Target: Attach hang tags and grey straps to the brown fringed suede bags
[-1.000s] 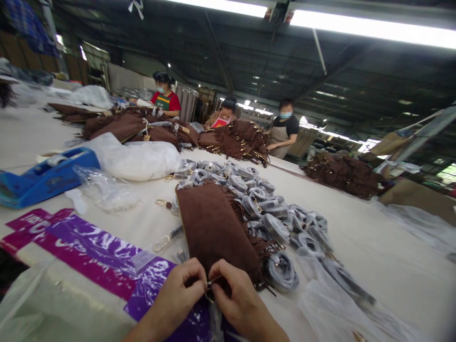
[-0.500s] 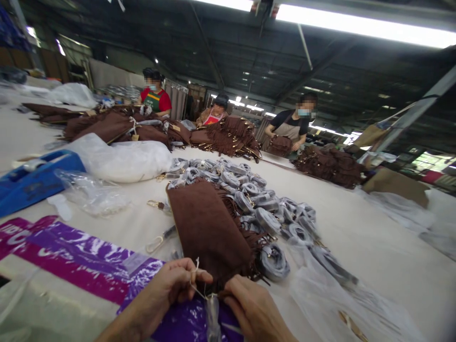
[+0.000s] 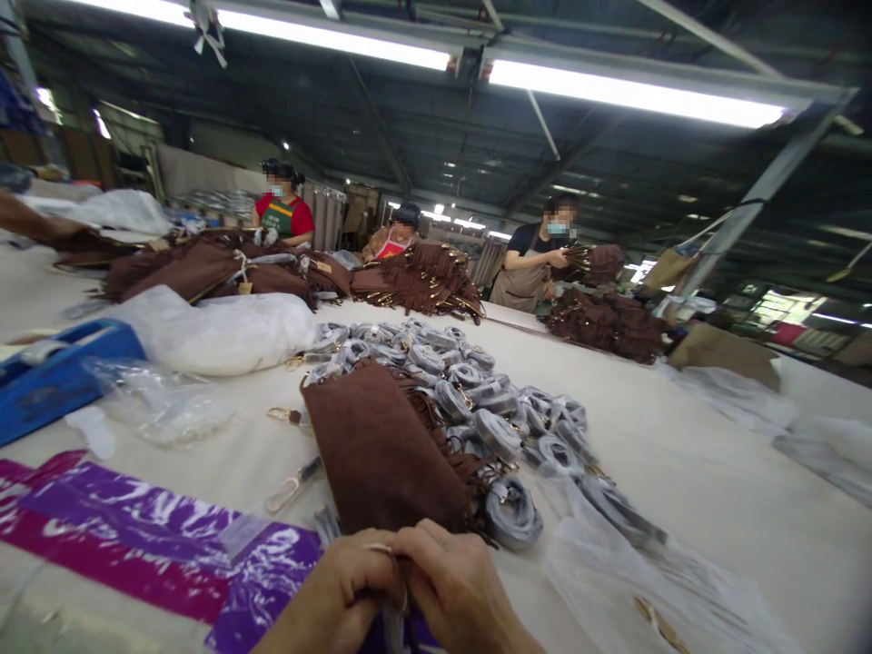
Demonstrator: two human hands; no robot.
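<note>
A brown fringed pouch (image 3: 385,445) lies flat on the table before me, its near end at my fingers. My left hand (image 3: 354,581) is closed, with a thin pale string (image 3: 379,548) looped at its fingertips. Pressed against it, my right hand (image 3: 453,581) is closed too, fingers bunched at the same spot; what they pinch is hidden. Below the hands hangs a small plastic-wrapped piece (image 3: 393,631), mostly covered by them. Beside the pouch sits a coiled strap in grey wrapping (image 3: 512,513).
Many wrapped straps (image 3: 470,400) spread behind the pouch. At left are a purple printed plastic bag (image 3: 136,527), a blue tape dispenser (image 3: 74,368) and white plastic (image 3: 218,327). Clear film (image 3: 627,563) lies right. Brown pouch piles (image 3: 422,282) and several co-workers (image 3: 531,259) are at the far side.
My hands have come together at the string, hiding most of it and the wrapped piece. The pouch stays put as the view shifts. The co-worker at right has lifted a brown fringed bundle.
</note>
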